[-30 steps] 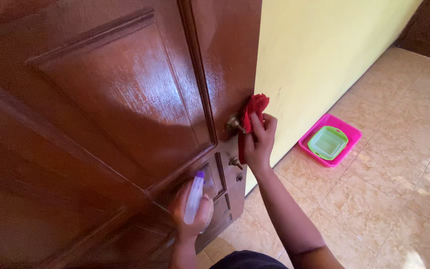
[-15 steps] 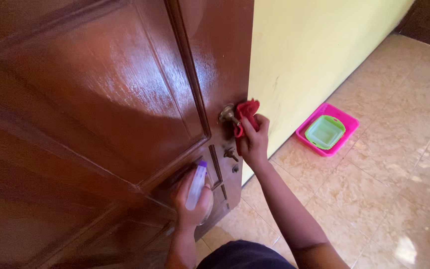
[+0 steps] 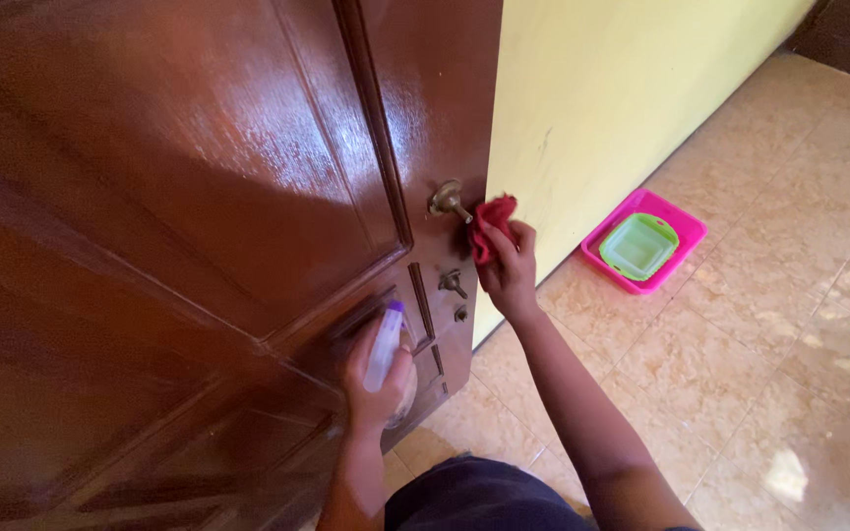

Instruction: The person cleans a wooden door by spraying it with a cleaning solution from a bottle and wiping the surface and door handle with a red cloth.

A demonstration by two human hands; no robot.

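Right hand clenching red cloth, pressing it at door edge, just beside brass handle. Left hand gripping spray bottle against lower door panel. Pink tray lying on floor by wall.

A pink plastic tray holding a green lidded container sits on the tiled floor against the yellow wall

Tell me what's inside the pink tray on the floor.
The pink tray holds a light green square container with a lid on it. What is inside the container, and the tray bottom beneath it, are covered from view.
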